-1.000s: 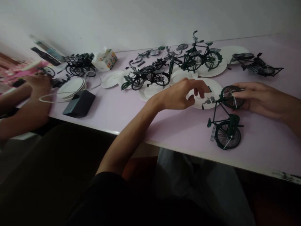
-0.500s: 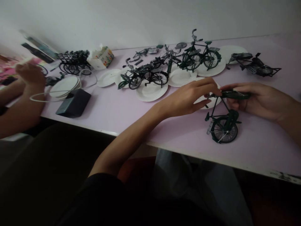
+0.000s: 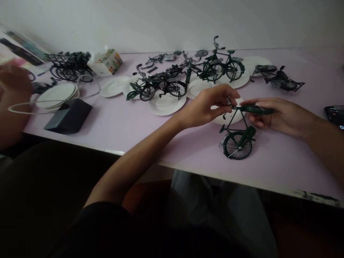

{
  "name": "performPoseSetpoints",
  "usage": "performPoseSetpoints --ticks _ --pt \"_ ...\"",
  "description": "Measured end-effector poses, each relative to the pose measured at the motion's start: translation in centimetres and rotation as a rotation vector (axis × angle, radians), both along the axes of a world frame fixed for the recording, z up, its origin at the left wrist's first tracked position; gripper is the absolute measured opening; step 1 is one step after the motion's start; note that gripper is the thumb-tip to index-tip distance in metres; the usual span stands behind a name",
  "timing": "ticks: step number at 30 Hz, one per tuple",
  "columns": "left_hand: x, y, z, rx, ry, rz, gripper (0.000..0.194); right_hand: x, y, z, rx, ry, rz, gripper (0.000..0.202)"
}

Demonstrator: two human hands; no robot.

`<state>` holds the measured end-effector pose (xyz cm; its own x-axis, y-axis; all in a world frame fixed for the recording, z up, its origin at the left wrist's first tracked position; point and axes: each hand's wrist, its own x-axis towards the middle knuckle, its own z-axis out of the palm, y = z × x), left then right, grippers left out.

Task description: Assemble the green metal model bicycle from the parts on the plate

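Observation:
A dark green model bicycle hangs on end in front of me, its spoked rear wheel low over the table. My right hand closes around its front end, where the green front fender lies level between thumb and fingers. My left hand pinches at the silver handlebar, thumb below and fingers above. The fingertips partly cover where the handlebar meets the frame. Behind my hands lies a white paper plate, partly hidden.
Assembled model bicycles stand among paper plates and loose parts at the back. Another lies on its side at right. A dark box, stacked plates, a tissue box and another person's arm are leftward. A phone lies right.
The view has swung right, so things sit further left, and the phone has come into sight. My left fingers have parted slightly, showing more of the handlebar. Both hands stay on the bicycle.

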<state>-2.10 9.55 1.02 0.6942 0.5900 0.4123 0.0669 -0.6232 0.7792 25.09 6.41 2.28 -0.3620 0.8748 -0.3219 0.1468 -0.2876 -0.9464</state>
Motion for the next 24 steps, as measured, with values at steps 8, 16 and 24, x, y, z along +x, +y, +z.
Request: performPoseSetpoints --ticks 8,16,24 --pt "0.0 0.2 -0.1 -0.007 0.001 -0.01 0.02 0.1 0.1 0.0 0.059 -0.03 0.075 0.037" --pt "0.1 -0.3 0.0 -0.001 0.006 -0.035 0.023 0.3 0.2 -0.1 0.003 -0.05 -0.007 0.039" --pt "-0.9 1.3 -0.1 0.257 0.249 0.258 0.017 2.4 0.7 0.7 0.032 -0.322 0.017 0.048"
